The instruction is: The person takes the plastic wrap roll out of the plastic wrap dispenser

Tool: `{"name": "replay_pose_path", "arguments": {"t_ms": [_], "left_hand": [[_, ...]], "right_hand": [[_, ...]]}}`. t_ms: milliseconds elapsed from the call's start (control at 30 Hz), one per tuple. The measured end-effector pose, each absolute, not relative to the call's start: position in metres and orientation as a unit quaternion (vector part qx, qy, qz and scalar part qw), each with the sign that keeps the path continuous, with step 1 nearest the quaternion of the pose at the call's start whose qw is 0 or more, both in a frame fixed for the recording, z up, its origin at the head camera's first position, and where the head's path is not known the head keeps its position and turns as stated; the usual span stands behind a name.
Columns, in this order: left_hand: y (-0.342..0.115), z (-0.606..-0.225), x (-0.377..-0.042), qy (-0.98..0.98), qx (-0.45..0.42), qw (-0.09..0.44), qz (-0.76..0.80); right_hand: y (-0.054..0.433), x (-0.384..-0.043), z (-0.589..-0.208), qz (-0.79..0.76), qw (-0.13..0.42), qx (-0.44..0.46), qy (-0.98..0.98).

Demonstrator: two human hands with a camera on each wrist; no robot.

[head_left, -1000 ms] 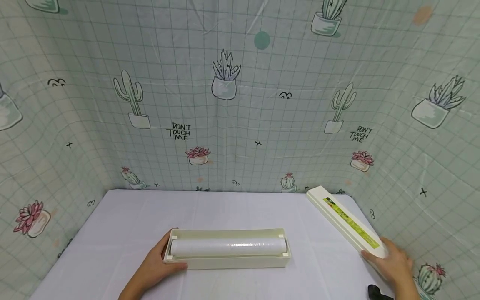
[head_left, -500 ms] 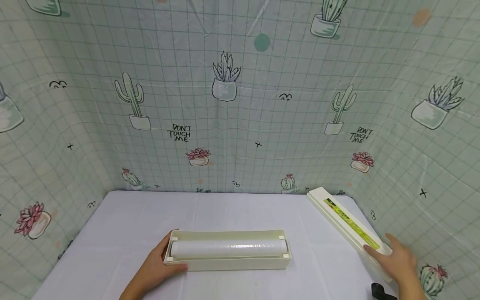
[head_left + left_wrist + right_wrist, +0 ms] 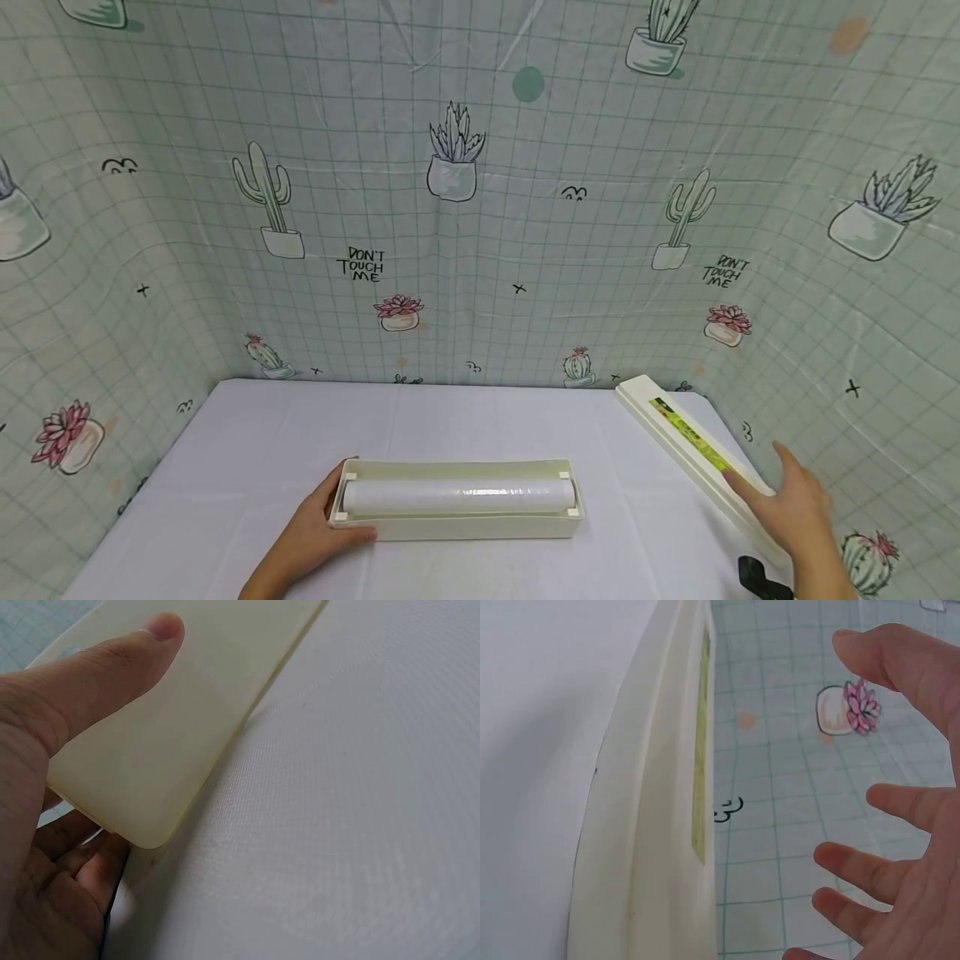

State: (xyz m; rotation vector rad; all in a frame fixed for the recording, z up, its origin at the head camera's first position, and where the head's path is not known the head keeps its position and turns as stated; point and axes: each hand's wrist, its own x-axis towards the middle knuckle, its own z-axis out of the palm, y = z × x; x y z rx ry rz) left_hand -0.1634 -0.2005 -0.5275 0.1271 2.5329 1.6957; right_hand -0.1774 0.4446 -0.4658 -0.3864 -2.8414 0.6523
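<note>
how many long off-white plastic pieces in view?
2: the open box with the white roll in it, held by the left hand, and the labelled piece beside the open right hand. Any outside the frame can't be told.

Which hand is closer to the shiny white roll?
Left. The left hand grips the box's left end, beside the roll; the right hand is farther right, by the lid.
</note>
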Motion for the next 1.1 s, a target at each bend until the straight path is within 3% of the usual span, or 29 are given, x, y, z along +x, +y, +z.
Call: {"name": "replay_pose_path", "arguments": {"t_ms": [200, 500, 1100], "left_hand": [[-0.201, -0.528, -0.163, 0.828, 0.044, 0.045, 0.557], [-0.202, -0.528, -0.163, 0.815, 0.046, 0.056, 0.575], [-0.2, -0.527, -0.162, 0.829, 0.038, 0.052, 0.555]], "right_hand": [[0.423, -0.178, -0.458, 0.234, 0.166, -0.086, -0.954], [0.39, -0.187, -0.452, 0.227, 0.212, -0.031, -0.95], [0.329, -0.193, -0.449, 0.284, 0.173, 0.055, -0.941]]}}
